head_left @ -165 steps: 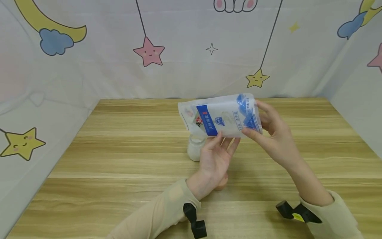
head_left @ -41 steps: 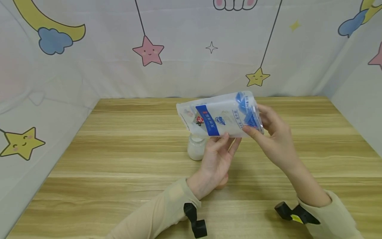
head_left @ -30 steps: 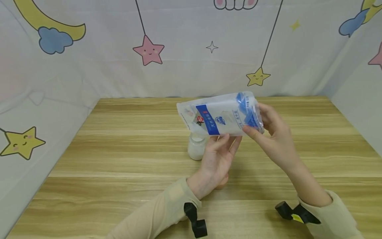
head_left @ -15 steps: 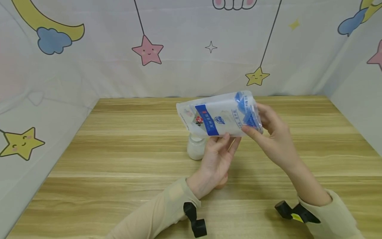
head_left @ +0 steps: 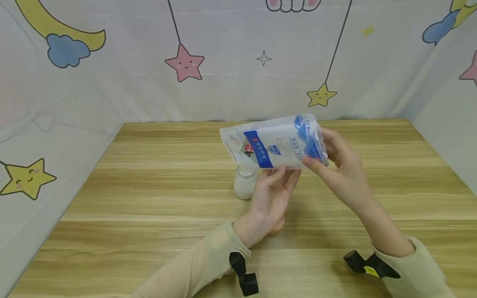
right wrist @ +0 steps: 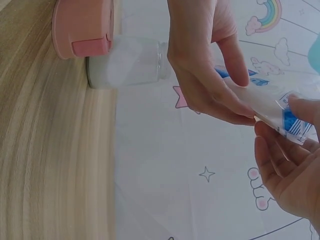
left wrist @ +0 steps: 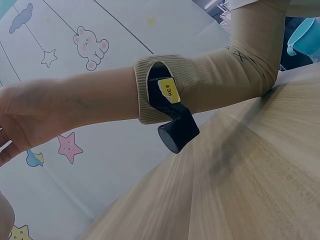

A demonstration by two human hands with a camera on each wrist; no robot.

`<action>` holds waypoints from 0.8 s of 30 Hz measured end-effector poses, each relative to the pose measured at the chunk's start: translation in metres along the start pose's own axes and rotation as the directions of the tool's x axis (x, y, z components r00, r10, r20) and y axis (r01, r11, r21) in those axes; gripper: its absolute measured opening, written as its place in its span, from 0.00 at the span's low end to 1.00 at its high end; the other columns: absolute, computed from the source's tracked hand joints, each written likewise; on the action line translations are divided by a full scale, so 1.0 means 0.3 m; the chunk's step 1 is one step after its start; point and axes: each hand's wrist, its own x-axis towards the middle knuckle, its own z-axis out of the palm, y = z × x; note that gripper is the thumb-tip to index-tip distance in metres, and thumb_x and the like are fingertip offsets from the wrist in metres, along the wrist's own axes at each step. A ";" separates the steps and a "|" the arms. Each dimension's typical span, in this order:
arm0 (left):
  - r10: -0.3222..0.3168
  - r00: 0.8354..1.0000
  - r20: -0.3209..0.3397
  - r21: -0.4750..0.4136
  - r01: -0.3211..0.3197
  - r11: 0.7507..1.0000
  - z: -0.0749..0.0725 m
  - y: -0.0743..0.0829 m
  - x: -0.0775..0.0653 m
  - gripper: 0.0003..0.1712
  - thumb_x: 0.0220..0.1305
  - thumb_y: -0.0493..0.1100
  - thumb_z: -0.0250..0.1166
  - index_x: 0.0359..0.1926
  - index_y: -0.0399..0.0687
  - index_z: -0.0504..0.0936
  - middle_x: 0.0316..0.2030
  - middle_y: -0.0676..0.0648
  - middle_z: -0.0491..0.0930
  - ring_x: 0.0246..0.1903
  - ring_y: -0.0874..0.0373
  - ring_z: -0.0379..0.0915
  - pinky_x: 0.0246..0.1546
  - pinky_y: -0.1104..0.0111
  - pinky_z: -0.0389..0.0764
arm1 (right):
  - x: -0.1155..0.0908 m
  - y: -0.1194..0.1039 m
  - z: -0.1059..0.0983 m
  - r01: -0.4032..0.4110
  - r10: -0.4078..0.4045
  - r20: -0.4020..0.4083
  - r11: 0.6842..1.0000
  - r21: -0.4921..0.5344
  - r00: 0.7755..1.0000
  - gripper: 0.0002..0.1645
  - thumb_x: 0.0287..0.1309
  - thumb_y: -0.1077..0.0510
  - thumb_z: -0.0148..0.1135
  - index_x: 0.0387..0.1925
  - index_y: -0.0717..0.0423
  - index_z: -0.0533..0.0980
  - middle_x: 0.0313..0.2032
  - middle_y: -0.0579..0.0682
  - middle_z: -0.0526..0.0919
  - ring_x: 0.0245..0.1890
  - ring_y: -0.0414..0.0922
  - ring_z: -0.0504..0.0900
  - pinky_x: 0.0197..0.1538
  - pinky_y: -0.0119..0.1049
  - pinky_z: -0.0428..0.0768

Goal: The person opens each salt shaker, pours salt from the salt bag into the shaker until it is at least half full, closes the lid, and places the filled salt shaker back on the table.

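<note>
A white and blue bag of salt (head_left: 283,142) is held aloft on its side, its left end lower over a glass jar (head_left: 244,188) with white contents. My left hand (head_left: 266,203) holds the bag's lower edge from below, thumb in front and fingers behind. At the right end, my right hand (head_left: 344,174) grips the bag between thumb and fingers. In the right wrist view both hands meet around the bag (right wrist: 265,97), and the jar (right wrist: 127,62) stands on the table beyond. The left wrist view shows only the right forearm and part of the right hand (left wrist: 20,115).
A salmon-pink round piece with a tab (right wrist: 82,25) stands near the jar; in the head view it is mostly hidden behind the left wrist. The wooden table (head_left: 149,198) meets a white printed curtain (head_left: 231,91) at the back and sides.
Over the earlier frames my left hand has shifted slightly right along the bag's lower edge. Both hands keep the bag over the jar almost still.
</note>
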 end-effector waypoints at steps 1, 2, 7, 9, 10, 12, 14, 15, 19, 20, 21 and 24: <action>-0.001 1.000 -0.002 -0.005 0.001 1.000 0.001 0.000 -0.001 0.25 0.67 0.28 0.50 0.62 0.51 0.69 0.55 0.50 0.76 0.52 0.59 0.77 0.63 0.65 0.75 | 0.000 -0.001 0.000 -0.003 0.003 0.003 1.000 0.002 1.000 0.34 0.55 0.71 0.63 0.64 0.57 0.67 0.52 0.37 0.81 0.48 0.29 0.81 0.48 0.20 0.79; -0.003 1.000 -0.004 -0.007 0.003 1.000 0.001 0.000 -0.001 0.25 0.67 0.28 0.50 0.62 0.51 0.69 0.54 0.51 0.76 0.52 0.59 0.77 0.63 0.65 0.75 | -0.001 -0.001 -0.001 -0.005 0.005 0.004 1.000 0.001 1.000 0.34 0.55 0.71 0.63 0.64 0.57 0.66 0.52 0.37 0.81 0.48 0.29 0.81 0.49 0.20 0.78; -0.006 1.000 0.007 -0.001 0.006 1.000 0.000 0.001 -0.001 0.25 0.67 0.28 0.49 0.61 0.52 0.69 0.54 0.51 0.76 0.52 0.59 0.76 0.63 0.66 0.75 | -0.003 -0.003 -0.004 -0.010 0.010 0.009 1.000 -0.003 1.000 0.34 0.56 0.71 0.63 0.64 0.57 0.66 0.52 0.39 0.81 0.48 0.29 0.80 0.49 0.20 0.78; -0.008 1.000 0.018 0.003 0.008 1.000 -0.001 0.002 -0.002 0.24 0.67 0.28 0.49 0.61 0.52 0.70 0.54 0.52 0.76 0.52 0.60 0.76 0.63 0.66 0.74 | -0.002 -0.003 -0.004 -0.010 0.010 0.009 1.000 -0.005 1.000 0.34 0.56 0.71 0.62 0.64 0.57 0.66 0.53 0.39 0.81 0.49 0.29 0.80 0.49 0.20 0.78; -0.010 1.000 0.023 0.006 0.010 1.000 -0.001 0.003 -0.002 0.24 0.68 0.29 0.49 0.60 0.53 0.70 0.54 0.52 0.76 0.52 0.60 0.76 0.63 0.66 0.74 | -0.002 -0.003 -0.004 -0.008 0.008 0.009 1.000 -0.006 1.000 0.34 0.56 0.71 0.62 0.64 0.57 0.66 0.53 0.39 0.81 0.49 0.29 0.80 0.49 0.21 0.78; -0.014 0.999 0.034 0.009 0.014 1.000 -0.002 0.005 -0.003 0.24 0.68 0.29 0.50 0.60 0.54 0.70 0.54 0.53 0.76 0.52 0.61 0.76 0.63 0.67 0.74 | -0.001 -0.003 -0.003 -0.005 0.005 0.008 1.000 -0.006 1.000 0.34 0.56 0.71 0.62 0.64 0.57 0.66 0.53 0.40 0.81 0.49 0.29 0.80 0.50 0.21 0.78; -0.015 0.999 0.040 0.013 0.014 1.000 -0.002 0.006 -0.004 0.24 0.68 0.29 0.50 0.61 0.54 0.70 0.54 0.52 0.76 0.53 0.61 0.76 0.63 0.67 0.74 | 0.000 -0.004 -0.002 0.001 -0.001 0.006 1.000 -0.006 1.000 0.33 0.56 0.71 0.62 0.64 0.57 0.66 0.53 0.40 0.81 0.48 0.29 0.80 0.50 0.21 0.78; -0.017 0.999 0.043 0.014 0.016 1.000 -0.002 0.006 -0.004 0.24 0.68 0.30 0.50 0.60 0.54 0.70 0.55 0.53 0.76 0.53 0.61 0.76 0.63 0.67 0.74 | 0.000 -0.004 -0.002 0.004 -0.004 0.005 1.000 -0.005 1.000 0.33 0.56 0.71 0.62 0.64 0.57 0.67 0.53 0.41 0.81 0.48 0.29 0.80 0.49 0.21 0.78; -0.017 0.999 0.045 0.033 0.016 0.999 -0.003 0.007 -0.004 0.23 0.68 0.30 0.50 0.61 0.54 0.70 0.55 0.52 0.76 0.53 0.61 0.76 0.63 0.67 0.74 | 0.000 -0.004 0.001 0.018 -0.018 -0.006 1.000 -0.010 1.000 0.33 0.55 0.72 0.62 0.63 0.59 0.67 0.52 0.44 0.82 0.48 0.28 0.81 0.48 0.20 0.79; -0.017 0.999 0.045 0.041 0.015 0.999 -0.004 0.007 -0.003 0.23 0.69 0.30 0.50 0.61 0.54 0.70 0.55 0.52 0.76 0.53 0.61 0.76 0.63 0.67 0.74 | 0.000 -0.004 0.003 0.023 -0.023 -0.010 1.000 -0.012 1.000 0.32 0.55 0.72 0.62 0.62 0.60 0.68 0.52 0.46 0.83 0.48 0.28 0.81 0.48 0.20 0.79; -0.019 0.999 0.043 0.049 0.016 0.999 -0.004 0.006 -0.003 0.23 0.69 0.30 0.50 0.61 0.54 0.70 0.55 0.53 0.76 0.53 0.61 0.76 0.63 0.67 0.74 | 0.001 -0.004 0.004 0.026 -0.027 -0.014 1.000 -0.014 1.000 0.32 0.55 0.72 0.63 0.62 0.60 0.68 0.51 0.47 0.83 0.47 0.28 0.81 0.48 0.21 0.80; -0.015 0.999 0.039 0.073 0.012 0.997 -0.004 0.007 -0.003 0.23 0.69 0.31 0.51 0.61 0.53 0.69 0.55 0.53 0.76 0.54 0.61 0.76 0.64 0.66 0.74 | 0.001 -0.005 0.006 0.034 -0.035 -0.026 0.999 -0.019 0.999 0.31 0.54 0.73 0.63 0.61 0.61 0.69 0.51 0.49 0.83 0.47 0.28 0.81 0.48 0.21 0.80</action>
